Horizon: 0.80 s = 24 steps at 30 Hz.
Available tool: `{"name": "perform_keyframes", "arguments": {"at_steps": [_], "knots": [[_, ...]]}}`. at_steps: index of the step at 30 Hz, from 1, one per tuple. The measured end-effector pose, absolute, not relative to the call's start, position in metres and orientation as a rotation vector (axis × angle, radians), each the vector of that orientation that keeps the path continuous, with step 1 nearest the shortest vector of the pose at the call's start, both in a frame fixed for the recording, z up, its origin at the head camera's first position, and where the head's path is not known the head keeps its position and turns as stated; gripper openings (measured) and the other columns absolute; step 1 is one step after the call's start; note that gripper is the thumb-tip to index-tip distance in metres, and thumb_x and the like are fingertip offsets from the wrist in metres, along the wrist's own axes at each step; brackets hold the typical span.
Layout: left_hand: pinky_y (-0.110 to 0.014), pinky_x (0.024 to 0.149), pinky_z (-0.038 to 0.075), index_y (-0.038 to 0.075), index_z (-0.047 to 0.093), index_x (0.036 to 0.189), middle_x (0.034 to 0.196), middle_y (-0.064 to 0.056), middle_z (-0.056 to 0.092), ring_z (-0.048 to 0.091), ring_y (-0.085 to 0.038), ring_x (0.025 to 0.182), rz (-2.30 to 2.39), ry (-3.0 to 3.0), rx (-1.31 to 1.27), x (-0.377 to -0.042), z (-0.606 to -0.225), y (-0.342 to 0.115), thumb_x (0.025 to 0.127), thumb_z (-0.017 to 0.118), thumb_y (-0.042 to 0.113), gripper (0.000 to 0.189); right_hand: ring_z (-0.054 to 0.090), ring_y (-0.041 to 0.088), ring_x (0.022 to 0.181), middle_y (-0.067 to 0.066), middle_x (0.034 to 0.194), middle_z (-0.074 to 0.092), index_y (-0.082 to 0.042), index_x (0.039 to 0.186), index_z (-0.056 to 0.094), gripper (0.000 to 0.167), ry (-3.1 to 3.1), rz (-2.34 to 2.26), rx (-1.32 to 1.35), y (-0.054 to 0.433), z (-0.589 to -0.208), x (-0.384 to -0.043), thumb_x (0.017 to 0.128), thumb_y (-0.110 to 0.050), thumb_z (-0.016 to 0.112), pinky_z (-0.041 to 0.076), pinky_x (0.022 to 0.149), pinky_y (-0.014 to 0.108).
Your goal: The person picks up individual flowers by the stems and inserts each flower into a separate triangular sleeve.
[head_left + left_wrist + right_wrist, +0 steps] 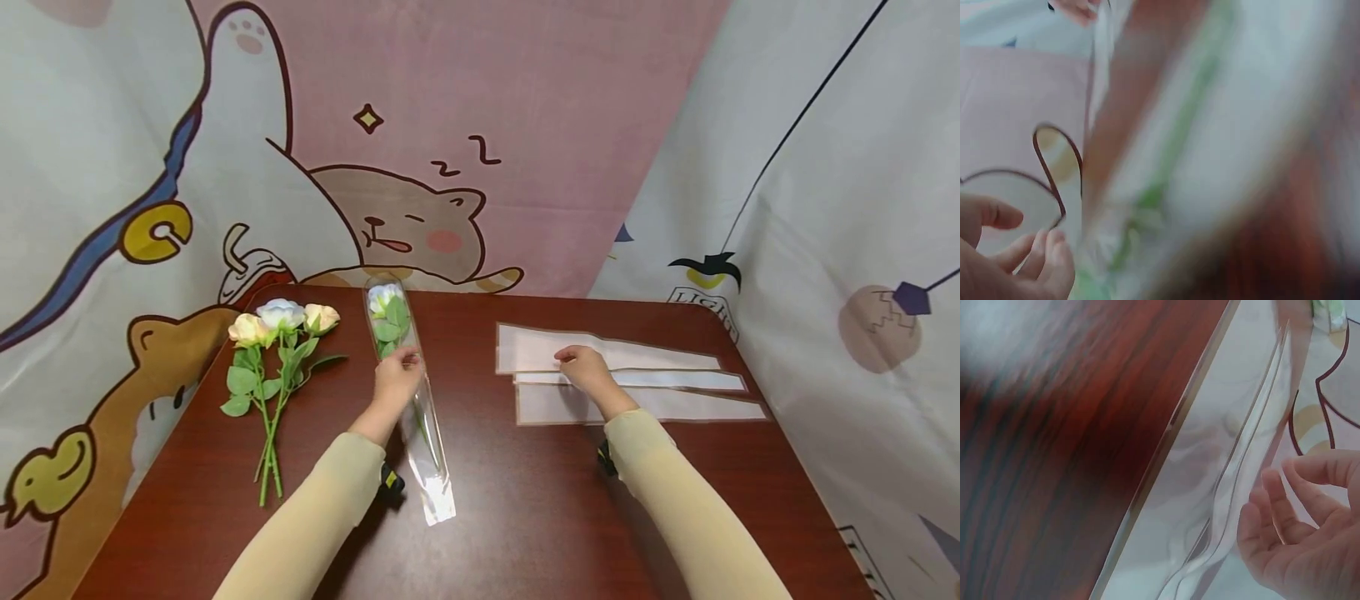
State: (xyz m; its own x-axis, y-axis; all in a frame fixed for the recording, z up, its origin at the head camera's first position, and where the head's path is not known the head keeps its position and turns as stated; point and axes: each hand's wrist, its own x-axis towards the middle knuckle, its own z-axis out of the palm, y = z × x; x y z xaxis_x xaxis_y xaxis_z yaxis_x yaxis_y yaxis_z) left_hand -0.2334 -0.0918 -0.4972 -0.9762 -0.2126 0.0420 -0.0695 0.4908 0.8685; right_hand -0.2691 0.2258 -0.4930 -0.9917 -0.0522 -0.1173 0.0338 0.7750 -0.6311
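Note:
A pale blue-white artificial rose lies inside a long clear plastic sleeve at the middle of the table. My left hand is over this sleeve, and in the left wrist view its thumb stands apart from loosely bent fingers with nothing between them. To the right, several flat white translucent sleeves with brownish edges lie partly overlapping. Above them is my right hand. The right wrist view shows its fingers loosely curled, the thumb close to a fingertip, holding nothing.
On the left of the brown table lie three loose roses, two cream ones and a pale blue one, their green stems crossing. A cartoon-printed cloth hangs behind the table and along its sides.

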Motion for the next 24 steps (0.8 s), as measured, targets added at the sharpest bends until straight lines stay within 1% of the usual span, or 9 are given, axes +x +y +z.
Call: {"name": "perform_keyframes", "arguments": {"at_steps": [2, 5, 7, 10, 13, 16, 18, 21, 24], "knots": [[-0.032, 0.078, 0.053, -0.002, 0.063, 0.117, 0.103, -0.017, 0.069, 0.065, -0.028, 0.093, -1.592, -2.619, 0.211, -0.235, -0.495, -0.074, 0.086, 0.055, 0.008, 0.034, 0.057, 0.037, 0.110, 0.023, 0.116, 0.063, 0.003, 0.115, 0.063, 0.033, 2.843, -0.978, 0.000, 0.230, -0.494, -0.270, 0.088, -0.007, 0.048, 0.046, 0.094, 0.046], [-0.038, 0.088, 0.052, -0.004, 0.059, 0.122, 0.111, -0.019, 0.067, 0.063, -0.030, 0.103, -1.656, -2.701, 0.166, -0.237, -0.495, -0.047, 0.086, 0.054, 0.007, 0.038, 0.051, 0.040, 0.119, 0.026, 0.125, 0.056, 0.004, 0.120, 0.061, 0.036, 2.874, -0.900, -0.002, 0.235, -0.497, -0.272, 0.089, -0.007, 0.045, 0.042, 0.101, 0.048], [-0.037, 0.095, 0.048, -0.004, 0.057, 0.126, 0.116, -0.018, 0.065, 0.060, -0.029, 0.111, -1.655, -2.750, 0.149, -0.239, -0.496, -0.030, 0.086, 0.053, 0.008, 0.041, 0.048, 0.042, 0.121, 0.028, 0.126, 0.054, 0.005, 0.121, 0.060, 0.037, 2.916, -0.829, -0.025, 0.237, -0.499, -0.273, 0.088, -0.006, 0.045, 0.039, 0.103, 0.050], [-0.039, 0.100, 0.045, -0.003, 0.052, 0.131, 0.125, -0.017, 0.060, 0.054, -0.029, 0.120, -1.656, -2.807, 0.156, -0.243, -0.497, -0.011, 0.088, 0.052, 0.010, 0.046, 0.046, 0.042, 0.121, 0.027, 0.125, 0.056, 0.007, 0.121, 0.059, 0.038, 2.972, -0.727, -0.075, 0.237, -0.502, -0.274, 0.086, -0.006, 0.049, 0.035, 0.104, 0.051], [-0.041, 0.104, 0.042, -0.002, 0.046, 0.136, 0.135, -0.018, 0.053, 0.047, -0.030, 0.128, -1.745, -2.804, 0.194, -0.249, -0.498, 0.003, 0.090, 0.050, 0.013, 0.049, 0.044, 0.043, 0.121, 0.026, 0.126, 0.056, 0.007, 0.124, 0.057, 0.042, 2.980, -0.658, -0.081, 0.236, -0.503, -0.275, 0.085, -0.009, 0.051, 0.032, 0.104, 0.053], [-0.041, 0.107, 0.038, -0.002, 0.042, 0.139, 0.140, -0.017, 0.048, 0.041, -0.030, 0.132, -1.837, -2.791, 0.244, -0.254, -0.498, 0.012, 0.092, 0.046, 0.015, 0.050, 0.040, 0.046, 0.122, 0.028, 0.129, 0.051, 0.005, 0.129, 0.053, 0.047, 2.951, -0.604, -0.060, 0.234, -0.503, -0.276, 0.085, -0.011, 0.049, 0.032, 0.104, 0.054], [-0.041, 0.108, 0.037, -0.003, 0.042, 0.139, 0.141, -0.017, 0.047, 0.040, -0.031, 0.133, -1.861, -2.788, 0.275, -0.256, -0.498, 0.016, 0.093, 0.044, 0.016, 0.050, 0.039, 0.047, 0.121, 0.028, 0.131, 0.047, 0.003, 0.131, 0.051, 0.049, 2.926, -0.573, -0.060, 0.232, -0.503, -0.277, 0.084, -0.010, 0.047, 0.034, 0.103, 0.055], [-0.042, 0.109, 0.035, -0.004, 0.043, 0.138, 0.141, -0.018, 0.047, 0.039, -0.032, 0.133, -1.875, -2.775, 0.302, -0.258, -0.497, 0.021, 0.093, 0.043, 0.017, 0.049, 0.038, 0.047, 0.122, 0.026, 0.134, 0.043, 0.000, 0.132, 0.051, 0.046, 2.902, -0.525, -0.096, 0.229, -0.503, -0.277, 0.088, -0.010, 0.043, 0.037, 0.100, 0.058], [-0.040, 0.107, 0.037, -0.005, 0.044, 0.136, 0.140, -0.019, 0.046, 0.040, -0.031, 0.132, -1.962, -2.739, 0.298, -0.258, -0.495, 0.024, 0.090, 0.044, 0.015, 0.051, 0.039, 0.046, 0.123, 0.024, 0.136, 0.041, -0.002, 0.130, 0.053, 0.041, 2.893, -0.467, -0.153, 0.225, -0.505, -0.277, 0.092, -0.010, 0.039, 0.039, 0.097, 0.060]]}}
